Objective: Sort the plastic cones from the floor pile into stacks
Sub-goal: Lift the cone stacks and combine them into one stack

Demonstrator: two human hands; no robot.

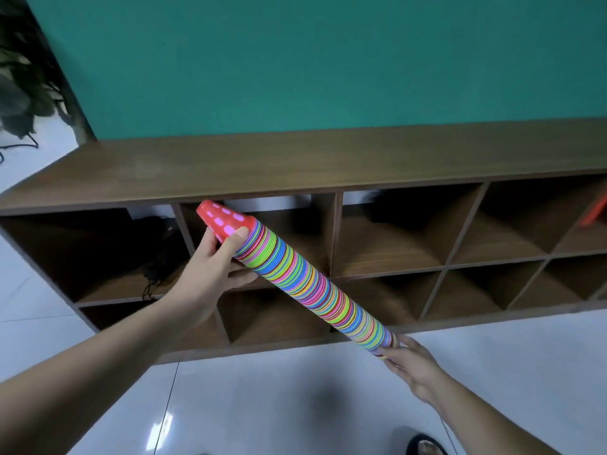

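Evidently most of the sorting is done: one long stack of nested plastic cones [315,284], rims in many colours and a red slotted cone at its tip, is carried tilted in front of a wooden cubby shelf [295,162]. The left hand [210,274] has its fingers curled closed around the stack just below the red tip; the right hand [412,362] cups the wide base end, fingers bent against it. No floor pile shows on the white tiles below the fingers, so any cones left cannot be judged.
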